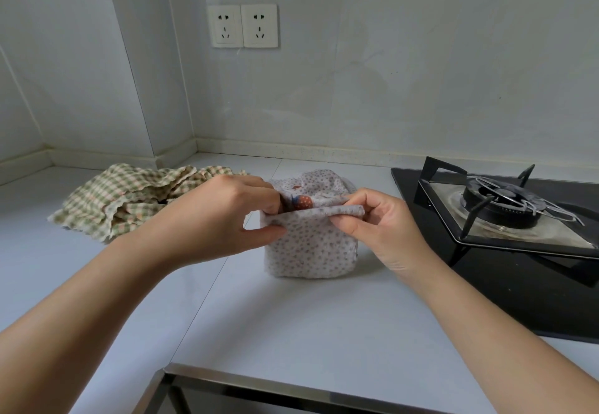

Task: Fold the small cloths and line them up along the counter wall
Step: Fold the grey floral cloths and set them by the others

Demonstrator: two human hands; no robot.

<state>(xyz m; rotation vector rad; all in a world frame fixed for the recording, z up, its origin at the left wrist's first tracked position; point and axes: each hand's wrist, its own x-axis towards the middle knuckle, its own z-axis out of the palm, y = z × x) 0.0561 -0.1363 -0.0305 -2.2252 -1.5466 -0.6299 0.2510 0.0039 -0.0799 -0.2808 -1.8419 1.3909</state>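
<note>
A small white cloth with grey dots and a strawberry print (312, 251) is held up at the middle of the counter, its lower edge touching the top. My left hand (223, 215) pinches its upper left corner between thumb and fingers. My right hand (379, 222) pinches the upper right edge, where the cloth is doubled over. A green and beige checked cloth (129, 199) lies crumpled to the left, behind my left hand, a little way out from the wall.
A black gas hob (505, 219) with a metal pan support fills the counter's right side. The tiled wall (356, 89) carries two sockets (244, 26). A steel counter edge (259, 384) runs along the front.
</note>
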